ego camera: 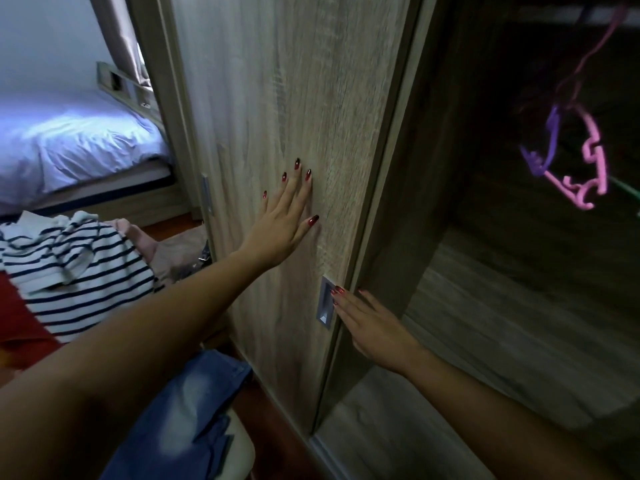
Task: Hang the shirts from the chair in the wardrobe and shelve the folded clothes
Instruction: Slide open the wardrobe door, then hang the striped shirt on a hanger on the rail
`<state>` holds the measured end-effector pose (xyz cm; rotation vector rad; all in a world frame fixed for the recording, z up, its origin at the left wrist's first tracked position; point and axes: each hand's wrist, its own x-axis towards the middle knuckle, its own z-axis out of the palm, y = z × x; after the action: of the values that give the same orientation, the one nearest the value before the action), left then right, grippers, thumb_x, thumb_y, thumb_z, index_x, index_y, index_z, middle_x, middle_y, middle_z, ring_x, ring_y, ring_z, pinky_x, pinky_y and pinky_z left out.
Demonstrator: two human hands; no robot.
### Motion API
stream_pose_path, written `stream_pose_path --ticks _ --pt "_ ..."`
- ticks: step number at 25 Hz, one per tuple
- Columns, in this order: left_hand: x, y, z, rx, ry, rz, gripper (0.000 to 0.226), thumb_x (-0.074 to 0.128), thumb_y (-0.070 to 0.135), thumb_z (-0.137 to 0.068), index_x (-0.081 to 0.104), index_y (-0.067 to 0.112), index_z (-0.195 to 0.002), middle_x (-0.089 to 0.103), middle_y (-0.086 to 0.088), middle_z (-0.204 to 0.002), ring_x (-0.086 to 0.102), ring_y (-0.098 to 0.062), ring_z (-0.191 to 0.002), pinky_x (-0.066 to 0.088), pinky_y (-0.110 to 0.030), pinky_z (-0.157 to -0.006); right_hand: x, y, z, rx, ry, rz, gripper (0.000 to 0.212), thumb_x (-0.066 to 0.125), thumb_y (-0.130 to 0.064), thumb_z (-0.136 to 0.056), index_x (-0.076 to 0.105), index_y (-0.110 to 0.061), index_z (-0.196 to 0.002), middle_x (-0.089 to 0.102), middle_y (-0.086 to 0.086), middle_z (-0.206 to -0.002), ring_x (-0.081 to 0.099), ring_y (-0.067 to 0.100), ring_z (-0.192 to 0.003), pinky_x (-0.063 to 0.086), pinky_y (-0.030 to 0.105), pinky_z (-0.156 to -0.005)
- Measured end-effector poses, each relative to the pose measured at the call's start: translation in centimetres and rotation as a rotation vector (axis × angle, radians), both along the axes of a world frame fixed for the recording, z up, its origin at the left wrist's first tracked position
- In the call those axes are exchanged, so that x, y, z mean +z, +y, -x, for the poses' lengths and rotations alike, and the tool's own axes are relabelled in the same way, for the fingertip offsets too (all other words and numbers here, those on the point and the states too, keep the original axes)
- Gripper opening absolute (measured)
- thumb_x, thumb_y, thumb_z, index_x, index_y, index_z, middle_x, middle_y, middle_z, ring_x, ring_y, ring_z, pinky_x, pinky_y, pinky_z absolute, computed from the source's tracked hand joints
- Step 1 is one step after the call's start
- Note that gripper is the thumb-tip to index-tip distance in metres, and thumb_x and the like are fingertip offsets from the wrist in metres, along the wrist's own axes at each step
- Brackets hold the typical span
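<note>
**Two Hands on the Wardrobe Door**

Closest, at 6 o'clock, blue jeans [187, 403] lie folded on the pale chair [242, 448]. They look thick and a bit heavy. I think it is best to lift them from below with both hands, so the fold stays.

At 9 o'clock a striped shirt [79, 271] lies in a soft heap. It looks light and floppy. Holding it by the shoulders should make it hang open for a hanger.

At 5 o'clock the right hand [370, 330] has straight fingers [343, 306]. Their tips touch the edge of the small metal handle [325, 303] and grip nothing.

In the middle the left hand [280, 220] lies flat on the wooden door [277, 81], fingers spread, holding nothing. The door looks big and stiff.

At 3 o'clock the wardrobe [485, 306] is open and dark. At 2 o'clock a pink hanger [595, 157] and a purple hanger [550, 143] hang inside.

Far off, at 10 o'clock, is a bed [69, 140].
</note>
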<state>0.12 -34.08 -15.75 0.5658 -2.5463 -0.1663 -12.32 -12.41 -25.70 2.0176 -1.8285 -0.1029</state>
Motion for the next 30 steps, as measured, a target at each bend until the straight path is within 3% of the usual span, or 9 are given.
stream_pose_path --ticks 3,8,14,17,19,21,24,27,30 --pt "-1.4 -0.1 -1.7 0.100 -0.013 -0.050 0.068 0.026 0.051 -0.098 -0.006 0.024 -0.151 -0.012 0.003 -0.160 -0.003 -0.019 -0.148 0.010 -0.051 -0.119 0.3 -0.6 -0.7 0.106 -0.063 0.085 0.055 0.076 -0.020 -0.061 0.067 -0.006 -0.114 0.069 0.011 -0.115 0.066 0.022 -0.105 0.051 0.034 -0.094" --pt "-4.0 -0.4 -7.2 0.227 0.031 -0.132 0.060 0.032 0.043 -0.099 0.021 0.012 -0.149 0.020 -0.006 -0.158 0.021 -0.020 -0.145 0.022 -0.040 -0.119 -0.9 -3.5 -3.4 0.158 -0.198 0.089 0.047 0.071 -0.021 -0.075 0.063 -0.006 -0.118 0.067 0.010 -0.117 0.065 0.021 -0.103 0.055 0.032 -0.089" --pt "-8.5 -1.7 -19.0 0.469 0.031 -0.248 0.051 0.041 0.033 -0.098 0.030 0.017 -0.145 0.031 -0.006 -0.152 0.033 -0.021 -0.137 0.033 -0.040 -0.113 -3.8 -9.8 -9.4 0.259 -0.306 -0.011 0.040 0.065 -0.019 -0.077 0.063 -0.007 -0.115 0.068 0.009 -0.112 0.066 0.022 -0.098 0.054 0.030 -0.085" --pt "-9.7 -3.8 -25.6 0.574 0.033 -0.309 0.048 0.043 0.031 -0.097 0.036 0.014 -0.142 0.038 -0.006 -0.145 0.038 -0.022 -0.131 0.037 -0.035 -0.109 -4.0 -13.5 -13.6 0.328 -0.331 0.001 0.026 0.059 -0.016 -0.074 0.068 -0.006 -0.096 0.069 0.009 -0.094 0.068 0.022 -0.083 0.052 0.027 -0.079" --pt "-10.1 -6.0 -30.3 0.642 0.060 -0.379 0.045 0.044 0.029 -0.097 0.041 0.013 -0.138 0.043 -0.008 -0.139 0.043 -0.024 -0.125 0.042 -0.038 -0.103 -3.6 -16.7 -17.3 0.362 -0.427 -0.021 0.027 0.046 -0.018 -0.075 0.066 -0.006 -0.088 0.067 0.010 -0.086 0.066 0.023 -0.076 0.056 0.028 -0.070" --pt "-10.1 -8.9 -34.4 0.723 0.126 -0.410 0.040 0.049 0.024 -0.095 0.048 0.008 -0.132 0.049 -0.014 -0.130 0.048 -0.030 -0.119 0.042 -0.039 -0.099 -3.2 -20.6 -20.7 0.378 -0.560 -0.047 0.025 0.044 -0.018 -0.076 0.063 -0.005 -0.087 0.065 0.012 -0.085 0.063 0.023 -0.078 0.052 0.030 -0.072" --pt "-9.2 -13.6 -38.0 0.835 0.211 -0.424 0.028 0.057 0.014 -0.091 0.060 0.000 -0.115 0.059 -0.020 -0.114 0.053 -0.034 -0.110 0.039 -0.037 -0.092 -1.5 -27.2 -25.3 0.280 -0.804 -0.067 0.017 0.052 -0.008 -0.083 0.064 0.000 -0.092 0.065 0.015 -0.092 0.062 0.024 -0.084 0.039 0.021 -0.073" --pt "-8.4 -17.7 -39.1 0.859 0.280 -0.510 0.019 0.058 0.014 -0.089 0.067 0.003 -0.101 0.068 -0.015 -0.105 0.060 -0.029 -0.101 0.041 -0.032 -0.084 0.8 -33.5 -28.9 0.059 -1.079 -0.065 0.022 0.058 -0.015 -0.089 0.065 0.000 -0.103 0.065 0.011 -0.102 0.060 0.017 -0.089 0.041 0.020 -0.075" --pt "-8.5 -20.6 -39.0 0.833 0.390 -0.660 0.017 0.055 0.014 -0.091 0.068 0.006 -0.100 0.069 -0.006 -0.101 0.060 -0.017 -0.093 0.039 -0.024 -0.076 2.5 -39.3 -31.7 -0.048 -1.227 -0.071 0.023 0.060 -0.022 -0.089 0.066 -0.005 -0.103 0.068 0.006 -0.095 0.062 0.018 -0.091 0.045 0.023 -0.077"
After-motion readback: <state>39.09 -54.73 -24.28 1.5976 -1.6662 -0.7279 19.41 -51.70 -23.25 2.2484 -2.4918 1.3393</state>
